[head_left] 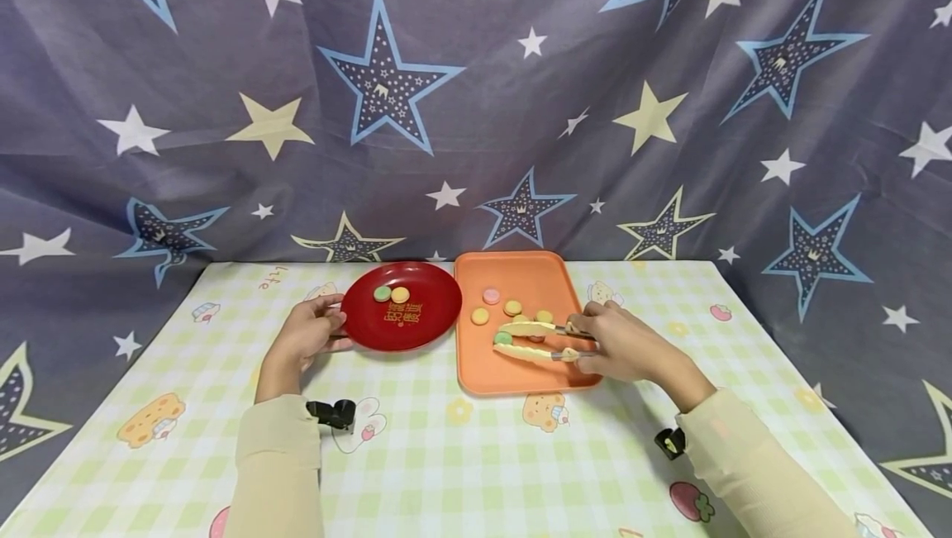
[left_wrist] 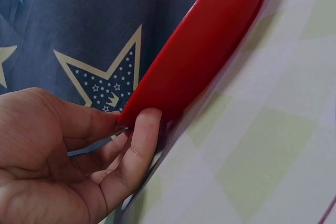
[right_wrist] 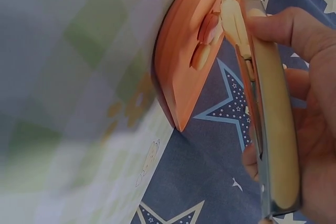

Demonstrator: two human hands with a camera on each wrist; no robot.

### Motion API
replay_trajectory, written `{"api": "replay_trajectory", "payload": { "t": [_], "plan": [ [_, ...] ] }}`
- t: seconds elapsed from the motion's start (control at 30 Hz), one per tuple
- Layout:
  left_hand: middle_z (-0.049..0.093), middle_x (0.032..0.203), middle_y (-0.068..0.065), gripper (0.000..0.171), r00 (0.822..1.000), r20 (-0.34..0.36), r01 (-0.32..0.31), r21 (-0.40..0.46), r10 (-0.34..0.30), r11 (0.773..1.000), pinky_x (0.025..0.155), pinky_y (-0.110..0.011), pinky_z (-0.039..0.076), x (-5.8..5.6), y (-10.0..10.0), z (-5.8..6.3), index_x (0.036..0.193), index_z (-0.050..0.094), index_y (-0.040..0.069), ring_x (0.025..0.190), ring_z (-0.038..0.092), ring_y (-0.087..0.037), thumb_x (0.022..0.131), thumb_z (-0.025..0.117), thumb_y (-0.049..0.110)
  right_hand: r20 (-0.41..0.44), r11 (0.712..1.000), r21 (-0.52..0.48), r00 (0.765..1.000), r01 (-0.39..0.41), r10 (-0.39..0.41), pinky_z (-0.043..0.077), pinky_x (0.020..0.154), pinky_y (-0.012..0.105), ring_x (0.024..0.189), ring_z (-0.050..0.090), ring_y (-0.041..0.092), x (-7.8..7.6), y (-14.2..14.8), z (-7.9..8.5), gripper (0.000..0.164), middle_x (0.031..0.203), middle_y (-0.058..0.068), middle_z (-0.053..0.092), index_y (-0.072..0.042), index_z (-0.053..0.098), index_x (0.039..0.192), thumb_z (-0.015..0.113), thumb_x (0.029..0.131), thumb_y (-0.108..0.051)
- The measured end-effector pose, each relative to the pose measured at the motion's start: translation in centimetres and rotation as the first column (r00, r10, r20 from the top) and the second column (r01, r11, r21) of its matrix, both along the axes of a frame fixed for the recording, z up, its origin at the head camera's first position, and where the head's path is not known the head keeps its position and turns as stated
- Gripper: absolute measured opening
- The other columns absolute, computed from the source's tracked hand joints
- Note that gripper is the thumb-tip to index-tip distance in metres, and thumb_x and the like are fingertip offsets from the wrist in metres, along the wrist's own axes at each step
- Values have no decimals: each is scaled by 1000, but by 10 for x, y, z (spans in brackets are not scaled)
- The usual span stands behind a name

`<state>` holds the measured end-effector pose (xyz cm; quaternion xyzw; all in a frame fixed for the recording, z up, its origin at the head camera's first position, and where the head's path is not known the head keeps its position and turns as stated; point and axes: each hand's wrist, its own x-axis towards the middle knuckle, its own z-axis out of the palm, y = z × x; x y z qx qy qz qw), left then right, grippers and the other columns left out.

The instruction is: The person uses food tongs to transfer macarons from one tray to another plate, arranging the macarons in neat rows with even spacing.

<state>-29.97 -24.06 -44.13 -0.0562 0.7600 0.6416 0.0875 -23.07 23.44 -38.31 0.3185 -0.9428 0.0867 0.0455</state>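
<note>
My left hand [head_left: 306, 335] pinches the left rim of a red plate [head_left: 357, 322], thumb on top and fingers under, as the left wrist view shows. A green macaron [head_left: 383, 293] and a yellow macaron [head_left: 400, 295] lie on the plate. In my right hand [head_left: 623, 344] is a pair of cream-tipped tongs [head_left: 530, 328], gripped by its handle [right_wrist: 275, 114]. The tongs' tips reach over an orange tray [head_left: 476, 373], on either side of a second green macaron [head_left: 503, 339]; whether both tips touch it I cannot tell.
Several yellow macarons [head_left: 512, 307] and a pink macaron [head_left: 491, 296] lie in the tray; another pinkish one [right_wrist: 208, 28] is partly hidden behind the tongs. A checked cloth [head_left: 416, 472] covers the table. Behind it hangs a star-patterned curtain [head_left: 476, 92].
</note>
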Motion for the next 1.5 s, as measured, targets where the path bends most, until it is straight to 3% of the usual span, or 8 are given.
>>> {"api": "replay_trajectory", "payload": {
  "t": [0.27, 0.47, 0.9, 1.2, 1.5],
  "plan": [
    [52, 118, -14, 52, 1000, -6, 6, 9, -6, 1000, 81, -37, 64, 0, 0, 0, 158, 32, 0, 83, 67, -15, 108, 43, 0, -43, 1000, -15, 999, -14, 14, 37, 74, 35, 71, 42, 15, -1, 0, 2, 42, 95, 3, 59, -5, 71, 119, 75, 80, -20],
    [52, 116, -14, 51, 1000, -8, 6, 11, -6, 1000, 81, -38, 64, -1, 0, -2, 158, 32, 0, 83, 67, -15, 107, 42, 0, -66, 999, -13, 997, -35, 34, 41, 81, 40, 73, 44, 14, -2, -3, 5, 46, 98, 4, 62, -2, 71, 123, 76, 81, -22],
    [53, 116, -15, 51, 1000, -8, 8, 12, -8, 1000, 81, -38, 64, -3, 1, -2, 158, 33, 1, 82, 67, -15, 108, 43, 1, 23, 1000, 2, 1000, 7, -7, 40, 72, 34, 78, 45, 17, 1, -3, 3, 49, 102, 3, 61, -3, 71, 123, 78, 78, -22],
    [53, 123, -18, 51, 1000, -8, 4, 6, -4, 1000, 82, -39, 64, -4, 0, 0, 158, 34, 2, 83, 68, -15, 108, 45, 2, 87, 1000, -16, 996, 9, -7, 38, 74, 33, 78, 45, 16, 0, -1, 7, 35, 94, 1, 56, -6, 71, 111, 77, 79, -18],
    [54, 121, -17, 51, 1000, 0, 0, -2, 0, 1000, 81, -38, 64, -3, -1, -3, 158, 34, 2, 83, 68, -15, 108, 45, 2, 49, 1000, -20, 999, -4, 5, 36, 73, 34, 73, 42, 15, -1, -2, 6, 35, 91, 2, 57, -7, 71, 112, 75, 80, -19]
  ]
}}
